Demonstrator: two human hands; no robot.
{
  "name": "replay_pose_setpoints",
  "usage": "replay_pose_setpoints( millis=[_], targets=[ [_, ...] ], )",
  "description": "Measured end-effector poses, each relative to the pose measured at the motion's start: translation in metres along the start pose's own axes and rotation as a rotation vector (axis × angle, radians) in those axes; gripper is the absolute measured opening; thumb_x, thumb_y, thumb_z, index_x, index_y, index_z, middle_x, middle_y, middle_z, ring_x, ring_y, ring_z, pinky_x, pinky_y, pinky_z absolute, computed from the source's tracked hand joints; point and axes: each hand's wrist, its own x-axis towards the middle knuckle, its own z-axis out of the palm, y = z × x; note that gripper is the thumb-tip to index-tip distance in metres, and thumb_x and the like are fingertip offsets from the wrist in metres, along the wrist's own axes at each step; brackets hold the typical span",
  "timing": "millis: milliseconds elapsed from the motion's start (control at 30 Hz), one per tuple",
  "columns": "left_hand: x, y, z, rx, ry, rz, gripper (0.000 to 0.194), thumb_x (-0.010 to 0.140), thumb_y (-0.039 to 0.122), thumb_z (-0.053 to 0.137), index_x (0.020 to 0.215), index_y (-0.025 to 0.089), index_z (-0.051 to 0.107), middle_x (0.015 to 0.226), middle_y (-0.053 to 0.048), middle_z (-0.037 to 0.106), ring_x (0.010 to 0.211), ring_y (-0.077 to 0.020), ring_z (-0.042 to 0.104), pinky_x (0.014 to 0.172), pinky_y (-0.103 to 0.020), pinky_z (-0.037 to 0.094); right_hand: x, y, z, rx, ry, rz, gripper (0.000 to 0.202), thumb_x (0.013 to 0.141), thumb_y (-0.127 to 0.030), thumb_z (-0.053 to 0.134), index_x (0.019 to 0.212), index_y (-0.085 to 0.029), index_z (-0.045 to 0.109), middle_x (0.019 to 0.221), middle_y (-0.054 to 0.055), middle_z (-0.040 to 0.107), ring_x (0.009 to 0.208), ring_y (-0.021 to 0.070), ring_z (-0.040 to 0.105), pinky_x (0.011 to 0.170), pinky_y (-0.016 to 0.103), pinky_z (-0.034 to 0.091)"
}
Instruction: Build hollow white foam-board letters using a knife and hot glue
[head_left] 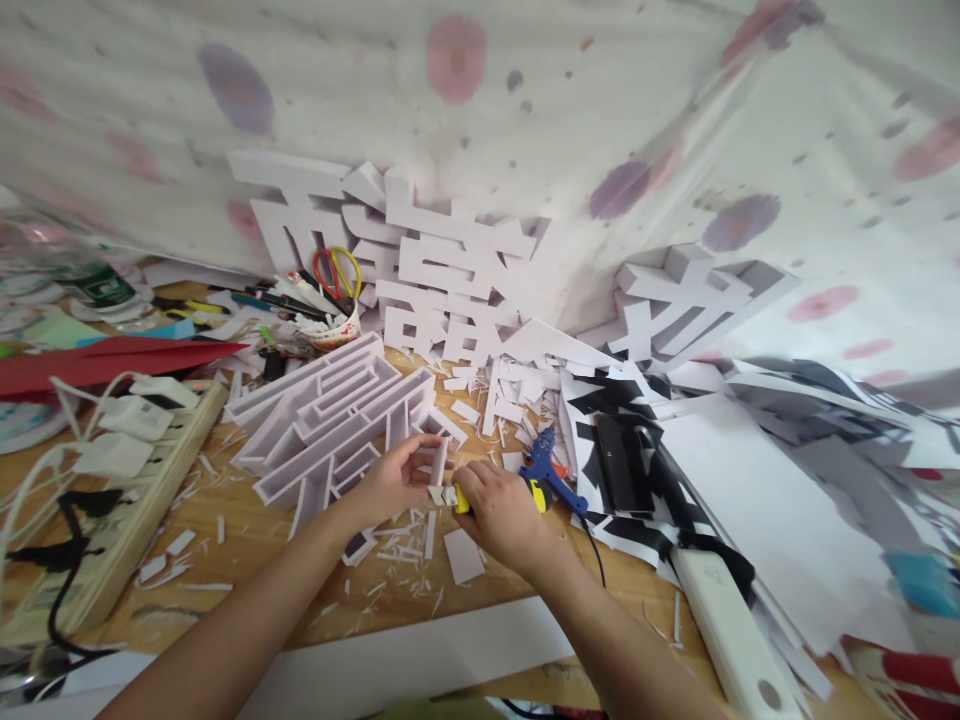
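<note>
My right hand (499,512) is wrapped round a yellow-handled cutter (462,499), its blade end pointing left. Close by on the left, my left hand (401,480) holds a thin white strip (437,465) between thumb and fingers, near the blade. Just beyond my left hand lies a white hollow letter form (330,420) with upright thin walls, open side up. A blue glue gun (544,468) rests right of my right hand. Small white offcuts (405,540) are scattered under and around both hands.
Finished white characters (450,255) lean on the curtain. A cup (337,330) holds scissors and tools. A power strip (161,480) lies left. Black-and-white sheets, a black box (624,465) and a white device (731,630) lie right.
</note>
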Motion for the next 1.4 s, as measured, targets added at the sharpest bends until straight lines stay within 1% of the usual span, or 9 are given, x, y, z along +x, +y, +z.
replay_pose_setpoints(
  millis=[133,333,533,667,833,967,1167,1300,1400],
  targets=[
    [0.001,-0.002,-0.001,-0.005,0.006,0.021,0.063,0.046,0.025,0.083,0.101,0.018,0.052,0.097,-0.008,0.064,0.084,-0.0209,0.063,0.081,-0.038,0.047,0.0,0.0,0.001,-0.011,0.01,0.005,0.008,0.08,-0.019,0.054,0.088,-0.017,0.054,0.081,0.006,0.06,0.08,0.0193,0.055,0.065,0.027,0.039],
    [0.001,-0.003,0.0,-0.008,0.017,0.041,0.059,0.046,0.022,0.082,0.098,0.019,0.054,0.096,-0.007,0.066,0.084,-0.0204,0.064,0.081,-0.037,0.048,0.0,0.0,0.002,-0.019,0.028,0.009,0.008,0.08,-0.018,0.053,0.088,-0.016,0.055,0.081,0.006,0.06,0.079,0.0192,0.055,0.064,0.027,0.039],
    [0.001,-0.001,0.0,-0.03,0.036,0.014,0.059,0.045,0.02,0.083,0.098,0.019,0.058,0.096,-0.007,0.067,0.084,-0.0206,0.064,0.081,-0.037,0.049,0.001,-0.001,0.0,-0.028,-0.013,0.027,0.011,0.08,-0.019,0.054,0.09,-0.016,0.057,0.081,0.006,0.061,0.079,0.0194,0.055,0.064,0.027,0.038],
    [0.001,-0.001,0.0,-0.074,0.062,0.009,0.059,0.043,0.016,0.082,0.098,0.018,0.059,0.098,-0.008,0.067,0.091,-0.0232,0.064,0.081,-0.037,0.049,0.003,-0.001,-0.001,-0.04,-0.046,0.043,0.012,0.079,-0.019,0.055,0.091,-0.016,0.057,0.081,0.006,0.062,0.08,0.0197,0.056,0.064,0.027,0.039],
    [0.001,0.002,0.003,-0.08,0.097,0.01,0.06,0.039,0.015,0.083,0.095,0.016,0.061,0.095,-0.008,0.068,0.089,-0.0249,0.064,0.079,-0.037,0.05,0.005,-0.001,0.0,-0.05,-0.059,0.053,0.013,0.08,-0.018,0.054,0.093,-0.016,0.056,0.084,0.008,0.063,0.082,0.0208,0.057,0.066,0.028,0.04],
    [0.0,0.003,0.003,-0.071,0.106,-0.007,0.061,0.038,0.015,0.082,0.096,0.016,0.061,0.094,-0.007,0.068,0.09,-0.0253,0.064,0.082,-0.04,0.049,0.006,-0.001,0.003,-0.046,-0.059,0.063,0.014,0.08,-0.017,0.053,0.094,-0.016,0.056,0.085,0.009,0.063,0.082,0.0212,0.057,0.067,0.029,0.041],
    [0.0,-0.001,0.003,-0.006,0.083,0.062,0.057,0.045,0.019,0.08,0.098,0.018,0.061,0.098,-0.008,0.065,0.097,-0.0256,0.061,0.085,-0.041,0.048,0.008,0.002,0.005,-0.028,-0.057,0.086,0.017,0.08,-0.018,0.053,0.096,-0.017,0.056,0.087,0.008,0.064,0.084,0.0214,0.058,0.068,0.028,0.041],
    [-0.002,-0.003,0.006,0.079,0.07,0.072,0.051,0.052,0.02,0.079,0.099,0.018,0.06,0.097,-0.007,0.064,0.089,-0.0213,0.061,0.083,-0.04,0.048,0.01,0.013,0.004,-0.032,-0.039,0.189,0.016,0.081,-0.02,0.053,0.096,-0.018,0.056,0.092,0.008,0.064,0.086,0.0209,0.058,0.066,0.027,0.04],
    [-0.002,-0.002,0.008,0.056,0.055,0.057,0.051,0.053,0.02,0.078,0.1,0.017,0.06,0.096,-0.007,0.063,0.087,-0.0205,0.061,0.085,-0.041,0.047,0.009,0.018,0.003,-0.029,-0.043,0.212,0.014,0.08,-0.019,0.053,0.093,-0.018,0.056,0.092,0.008,0.064,0.085,0.0204,0.058,0.064,0.026,0.039]
  ],
)
